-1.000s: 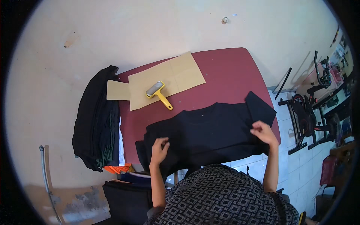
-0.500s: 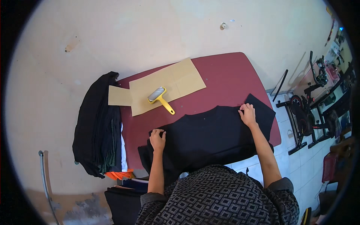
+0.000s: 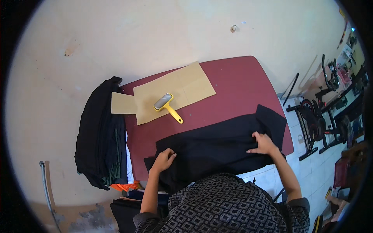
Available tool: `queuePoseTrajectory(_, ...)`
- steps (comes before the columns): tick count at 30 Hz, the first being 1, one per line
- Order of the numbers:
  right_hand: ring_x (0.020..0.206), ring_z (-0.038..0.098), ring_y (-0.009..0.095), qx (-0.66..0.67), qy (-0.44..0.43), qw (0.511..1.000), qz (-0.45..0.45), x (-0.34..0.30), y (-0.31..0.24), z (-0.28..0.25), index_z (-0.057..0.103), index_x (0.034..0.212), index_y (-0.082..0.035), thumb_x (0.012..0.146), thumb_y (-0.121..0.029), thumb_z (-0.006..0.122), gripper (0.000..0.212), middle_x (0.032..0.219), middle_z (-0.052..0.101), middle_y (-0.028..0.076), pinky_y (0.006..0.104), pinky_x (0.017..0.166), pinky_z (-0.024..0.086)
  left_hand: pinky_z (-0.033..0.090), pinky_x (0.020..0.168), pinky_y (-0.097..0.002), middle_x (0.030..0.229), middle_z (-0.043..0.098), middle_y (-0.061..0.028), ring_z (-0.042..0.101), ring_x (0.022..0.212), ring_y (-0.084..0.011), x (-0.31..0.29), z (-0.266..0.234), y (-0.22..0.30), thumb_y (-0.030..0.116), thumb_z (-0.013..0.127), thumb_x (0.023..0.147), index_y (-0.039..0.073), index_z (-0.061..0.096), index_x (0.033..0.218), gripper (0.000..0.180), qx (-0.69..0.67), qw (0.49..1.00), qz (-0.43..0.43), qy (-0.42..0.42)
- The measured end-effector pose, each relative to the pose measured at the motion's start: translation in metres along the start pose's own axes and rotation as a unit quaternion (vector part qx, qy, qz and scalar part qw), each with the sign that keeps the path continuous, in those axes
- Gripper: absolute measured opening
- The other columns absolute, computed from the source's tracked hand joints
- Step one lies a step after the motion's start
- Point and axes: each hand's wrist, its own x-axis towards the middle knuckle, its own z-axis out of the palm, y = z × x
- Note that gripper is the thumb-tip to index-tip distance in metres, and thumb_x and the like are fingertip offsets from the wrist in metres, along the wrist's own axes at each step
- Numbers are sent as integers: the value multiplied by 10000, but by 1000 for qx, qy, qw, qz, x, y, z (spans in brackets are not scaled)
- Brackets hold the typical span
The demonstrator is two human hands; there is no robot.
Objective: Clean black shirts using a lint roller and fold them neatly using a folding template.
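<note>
A black shirt lies spread over the near side of the dark red table, its upper edge now an almost straight line. One dark sleeve sticks out at its right end. On the shirt's left part rests my left hand, fingers slightly bent, thumb and forefinger apart. My right hand is over the right part near the sleeve, its thumb and forefinger spread wide with nothing between them. Beyond the shirt, a lint roller with a yellow handle lies on a flat tan cardboard piece.
The red table stands against a pale wall. Dark folded clothes are piled along its left edge, with more dark cloth below. An exercise bike stands on the tiled floor at the right.
The shirt's upper edge has been folded toward me, so its neckline no longer shows. Both hands have come nearer to me and let go of the upper edge.
</note>
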Motion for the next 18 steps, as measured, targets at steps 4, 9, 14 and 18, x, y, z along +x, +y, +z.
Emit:
queuePoseTrajectory(4, 757, 516, 276, 5, 128, 991, 47, 1, -6, 32, 461, 921, -86, 552, -296, 749, 513, 761, 527, 92, 370, 706, 363, 451, 664, -307, 792, 567, -99, 568, 743, -189, 42, 9, -28, 211, 607, 788, 8, 533, 909, 248, -81, 992, 2, 96)
queuePoseTrajectory(9, 655, 451, 233, 22, 249, 966, 70, 2, -26, 50, 488, 883, -81, 595, -316, 741, 450, 642, 443, 53, 342, 647, 325, 468, 701, -315, 1027, 541, -82, 556, 844, -180, 124, 13, -48, 398, 627, 752, 35, 498, 1058, 491, -392, 877, -208, 182)
queuePoseTrajectory(14, 636, 423, 224, 47, 255, 959, 116, -3, -23, 52, 492, 870, -81, 586, -292, 747, 436, 630, 415, 41, 337, 640, 310, 487, 575, -299, 801, 566, -72, 574, 691, -166, 172, 23, -34, 480, 706, 642, 6, 573, 891, 552, -365, 869, -292, 165)
queuePoseTrajectory(18, 639, 422, 225, 39, 269, 957, 105, 0, -27, 58, 493, 862, -81, 584, -268, 745, 420, 630, 413, 46, 339, 644, 307, 491, 613, -315, 812, 583, -81, 585, 703, -190, 198, 20, -60, 312, 695, 664, 17, 583, 888, 387, -364, 878, -274, 148)
